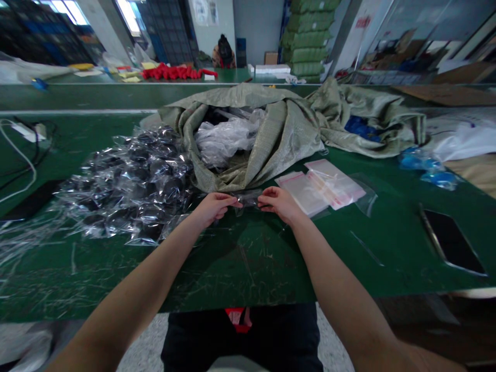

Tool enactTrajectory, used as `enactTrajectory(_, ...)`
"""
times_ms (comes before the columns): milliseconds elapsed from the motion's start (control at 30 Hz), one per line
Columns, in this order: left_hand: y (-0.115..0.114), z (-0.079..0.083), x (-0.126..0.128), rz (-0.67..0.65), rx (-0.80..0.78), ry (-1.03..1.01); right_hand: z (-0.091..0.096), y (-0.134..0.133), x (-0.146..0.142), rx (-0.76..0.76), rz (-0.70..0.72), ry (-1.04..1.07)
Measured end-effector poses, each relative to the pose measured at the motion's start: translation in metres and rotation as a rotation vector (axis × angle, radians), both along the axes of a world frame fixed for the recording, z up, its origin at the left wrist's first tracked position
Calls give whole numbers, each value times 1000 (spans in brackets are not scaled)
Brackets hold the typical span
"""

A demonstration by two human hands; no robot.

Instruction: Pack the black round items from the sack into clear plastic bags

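Currently, a small clear plastic bag (pixel 246 198) is stretched between the two hands, just above the green desk (pixel 248 258) and close to the front of a woven sack (pixel 279 150). The left hand (pixel 213 208) holds one side of the bag in a narrow grip, and the right hand (pixel 281 203) holds the other side in the same narrow way, with the fingers curled on the thin plastic. Just left of the left hand lies a big pile of dark round items (pixel 127 186), each one packed in clear plastic. Just right of the right hand lie some flat bags with red strips (pixel 321 186), one over another. The sack is open and has white plastic wrapping (pixel 225 137) inside. Farther right on the desk are a black phone (pixel 451 242) and blue items in plastic (pixel 422 164). On the left side lies a white cable (pixel 17 155). Beyond, on another desk, is a row of red things (pixel 170 72), and a co-worker (pixel 225 51) sits far back, near a stack of green sacks (pixel 306 41).
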State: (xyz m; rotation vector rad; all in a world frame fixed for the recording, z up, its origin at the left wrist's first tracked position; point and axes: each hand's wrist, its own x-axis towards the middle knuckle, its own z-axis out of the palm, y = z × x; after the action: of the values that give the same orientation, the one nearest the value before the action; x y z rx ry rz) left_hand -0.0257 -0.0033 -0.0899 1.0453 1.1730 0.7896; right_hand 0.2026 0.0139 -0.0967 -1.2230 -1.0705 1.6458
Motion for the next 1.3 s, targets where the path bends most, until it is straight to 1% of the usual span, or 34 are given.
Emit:
enactTrajectory(333, 2, -1, -1, 1, 20, 70, -9, 3, 0, 82, 20, -24)
enactTrajectory(500, 3, -5, 2, 50, 39, 153, -9, 2, -1, 90, 24, -38)
enactTrajectory(600, 4, -8, 1, 46, 64, 188, -9, 2, 0, 95, 29, -44)
enactTrajectory(700, 4, -8, 0, 11, 62, 147, -7, 2, 0, 94, 23, -42)
enactTrajectory(833, 2, -3, 1, -26, 10, 51, -2, 1, -2, 80, 29, 7)
enactTrajectory(933, 1, 1, 3, -16, -12, 7, 0, -2, -4, 70, 23, 39)
enactTrajectory(1033, 0, 2, 4, 10, -27, -29, 0, -3, -5, 71, 15, 28)
enactTrajectory(1167, -1, 1, 4, -1, -29, -38, -1, -3, -5, 106, 20, -5)
enactTrajectory(1300, 1, -5, 3, -7, -7, 13, -3, -2, -5, 140, 12, -38)
